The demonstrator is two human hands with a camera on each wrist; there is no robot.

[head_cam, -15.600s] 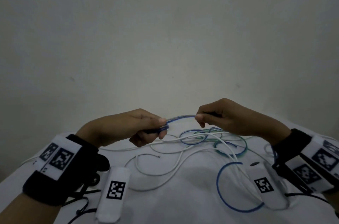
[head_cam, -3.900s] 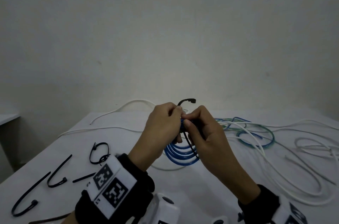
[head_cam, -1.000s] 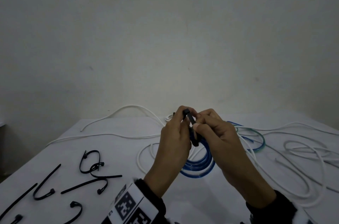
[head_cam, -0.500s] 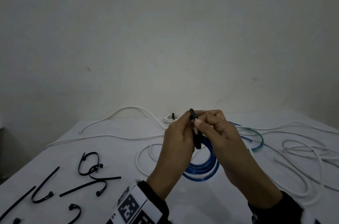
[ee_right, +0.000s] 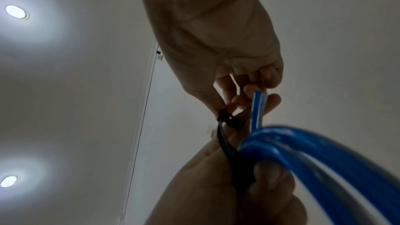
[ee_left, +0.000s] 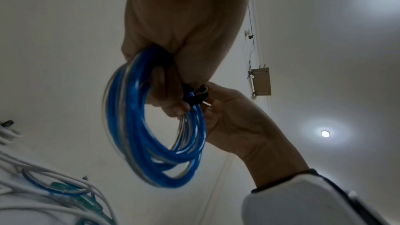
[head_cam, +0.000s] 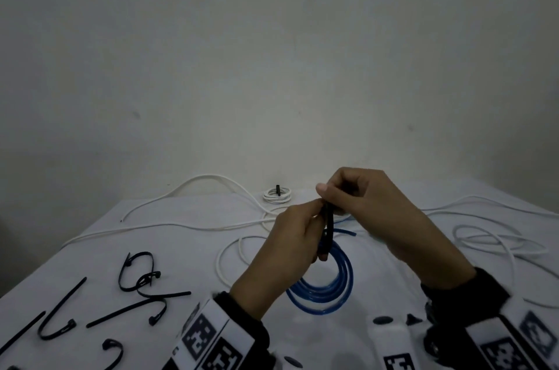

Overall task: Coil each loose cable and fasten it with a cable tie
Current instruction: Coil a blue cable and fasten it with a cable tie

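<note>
A coiled blue cable hangs above the white table, held at its top by my left hand, whose fingers curl round the bundle. A black cable tie is looped round the coil's top. My right hand pinches the tie's upper end between thumb and fingers; the tie's head shows below those fingertips. The blue cable's loose end sticks up by the right fingers.
Several loose black cable ties lie at the table's near left. Loose white cables sprawl across the right and back. A small tied white coil sits at the far edge. More blue-green cable lies beyond.
My right hand has moved up and to the right with the tie's end, drawing the strap straighter. The blue coil now hangs lower under my left hand.
</note>
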